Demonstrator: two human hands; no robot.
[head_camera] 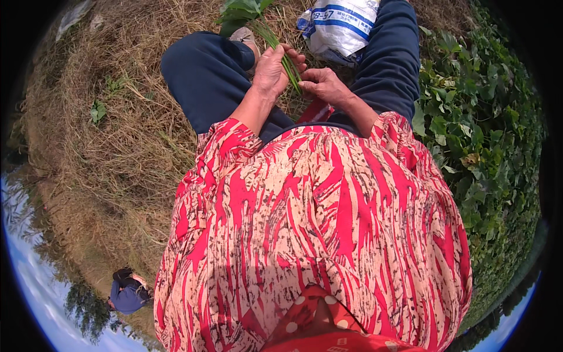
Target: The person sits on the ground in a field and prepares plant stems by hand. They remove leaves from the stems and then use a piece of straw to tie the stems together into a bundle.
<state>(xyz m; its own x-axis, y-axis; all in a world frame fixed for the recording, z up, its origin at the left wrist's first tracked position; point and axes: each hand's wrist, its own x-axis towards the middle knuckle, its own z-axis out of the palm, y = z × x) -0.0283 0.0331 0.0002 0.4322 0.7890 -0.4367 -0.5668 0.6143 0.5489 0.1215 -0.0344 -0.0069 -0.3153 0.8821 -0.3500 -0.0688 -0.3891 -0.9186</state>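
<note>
My left hand (273, 70) is closed around a bunch of long green leaf stalks (268, 34), with broad green leaves (241, 12) at the far end pointing away from me. The cut or lower ends of the stalks reach to my right hand (324, 84), whose thumb and fingers pinch at them near the tips. Just below the right hand, a red item (316, 111) lies partly hidden between my legs; I cannot tell what it is.
A white and blue woven plastic sack (341, 28) bearing writing stands by my right leg. Dry grass (110, 145) covers the ground at left, with a loose green leaf (97, 111). Dense leafy vines (479, 127) grow at right. Another person (127, 292) is bent over at lower left.
</note>
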